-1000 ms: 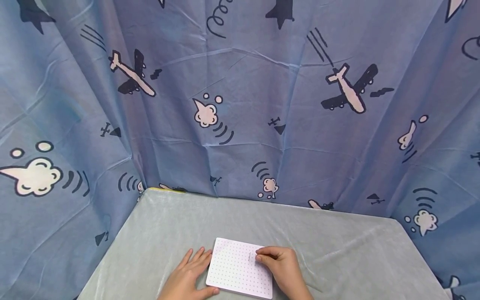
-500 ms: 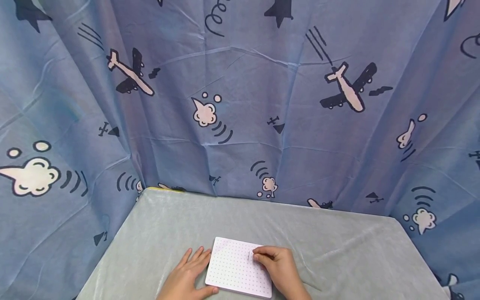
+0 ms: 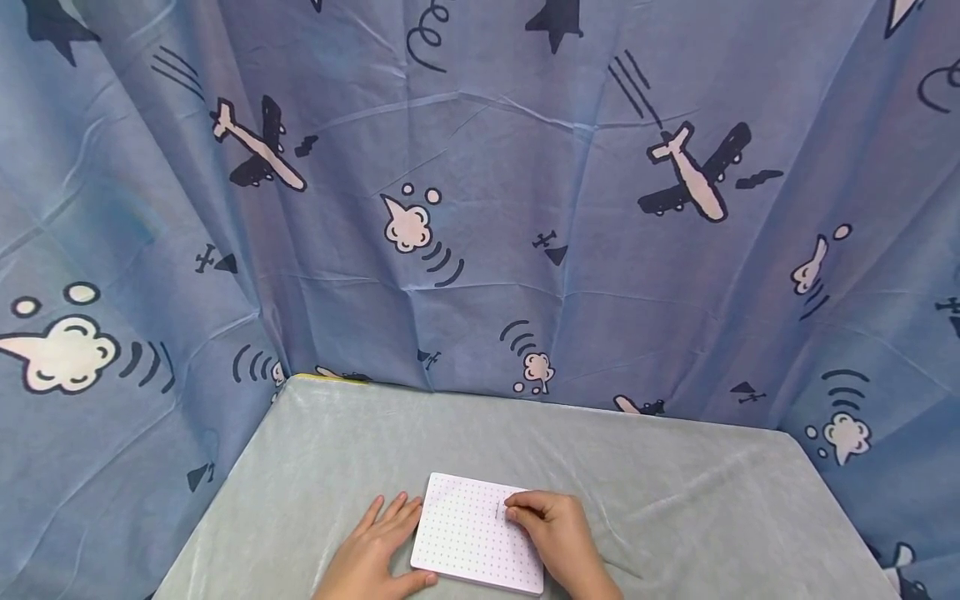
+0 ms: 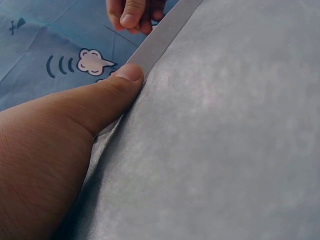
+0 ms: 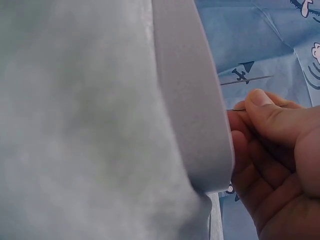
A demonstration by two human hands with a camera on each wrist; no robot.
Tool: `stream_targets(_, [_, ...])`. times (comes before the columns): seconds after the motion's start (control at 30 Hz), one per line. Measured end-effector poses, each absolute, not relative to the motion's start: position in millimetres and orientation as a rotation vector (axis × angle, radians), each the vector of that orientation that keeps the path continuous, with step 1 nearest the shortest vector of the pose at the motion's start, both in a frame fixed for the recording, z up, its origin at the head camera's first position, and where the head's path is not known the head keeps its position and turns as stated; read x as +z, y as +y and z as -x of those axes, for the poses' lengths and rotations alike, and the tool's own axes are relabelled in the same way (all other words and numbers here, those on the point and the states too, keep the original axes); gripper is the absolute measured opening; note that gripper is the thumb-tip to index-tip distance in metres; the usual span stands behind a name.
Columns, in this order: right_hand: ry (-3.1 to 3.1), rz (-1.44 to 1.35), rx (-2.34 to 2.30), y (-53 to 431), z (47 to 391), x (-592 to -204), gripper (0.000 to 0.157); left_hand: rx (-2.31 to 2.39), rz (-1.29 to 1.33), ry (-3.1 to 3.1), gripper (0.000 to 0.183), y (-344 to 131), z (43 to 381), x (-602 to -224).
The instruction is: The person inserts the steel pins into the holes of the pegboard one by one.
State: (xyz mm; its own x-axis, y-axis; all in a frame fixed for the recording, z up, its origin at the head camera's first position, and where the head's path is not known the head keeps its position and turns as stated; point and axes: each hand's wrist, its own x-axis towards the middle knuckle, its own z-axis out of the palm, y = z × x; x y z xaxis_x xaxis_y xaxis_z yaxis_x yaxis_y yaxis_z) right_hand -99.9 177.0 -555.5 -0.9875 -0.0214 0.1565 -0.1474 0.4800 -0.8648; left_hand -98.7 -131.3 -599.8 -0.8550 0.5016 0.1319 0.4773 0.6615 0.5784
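A white board (image 3: 465, 533) with a grid of small holes lies on the grey cloth. My left hand (image 3: 369, 548) rests at its left side, fingers spread and thumb (image 4: 127, 75) against the near edge. Over the board's right part my right hand (image 3: 558, 525) pinches a thin metal pin (image 5: 236, 109) between thumb and forefinger, its end at the board's surface. Just beside the fingertips another thin pin (image 5: 257, 78) stands up from the board; in the head view this standing pin (image 3: 497, 511) is a fine dark line. Most of the pinched pin is hidden by the fingers.
Grey velvety cloth (image 3: 675, 500) covers the table around the board. A blue curtain (image 3: 480, 208) printed with planes and clouds hangs behind and along both sides. A yellow strip (image 3: 330, 379) shows at the table's far left edge.
My right hand has shifted slightly left, bringing its fingertips closer to the standing pin, and still pinches. The left hand holds its place at the board.
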Motion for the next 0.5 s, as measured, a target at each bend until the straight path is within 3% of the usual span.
stream_targets(0.5, [-2.65, -0.156, 1.462, 176.4, 100.8, -554.8, 0.011, 0.975, -0.802, 2.787, 0.103, -131.5, 98.9, -595.0])
